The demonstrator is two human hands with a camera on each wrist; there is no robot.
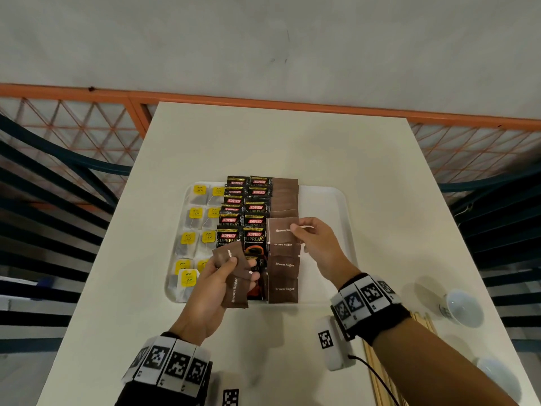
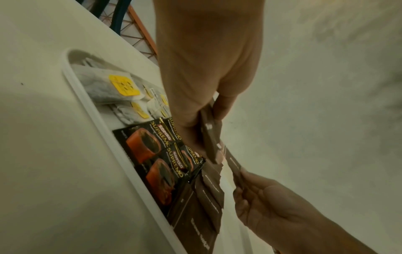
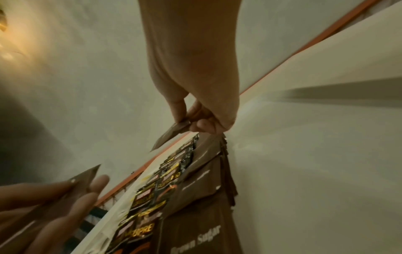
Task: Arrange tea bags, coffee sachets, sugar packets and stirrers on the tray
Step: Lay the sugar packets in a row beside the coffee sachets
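A white tray (image 1: 325,200) holds tea bags with yellow tags (image 1: 193,227) on its left, black coffee sachets (image 1: 243,209) in the middle and a column of brown sugar packets (image 1: 283,271) to their right. My left hand (image 1: 222,273) grips a small stack of brown sugar packets (image 1: 234,288) over the tray's near edge. My right hand (image 1: 304,232) pinches a single brown sugar packet (image 1: 281,230) just above the sugar column. That packet shows edge-on in the right wrist view (image 3: 172,135). The left wrist view shows the held stack (image 2: 210,137) edge-on above the coffee sachets (image 2: 156,154).
Wooden stirrers (image 1: 380,373) lie on the table near my right forearm. Two white cups (image 1: 461,307) stand at the right edge. An orange rail and mesh fence (image 1: 87,121) run behind the table. The tray's right part (image 1: 328,244) is bare.
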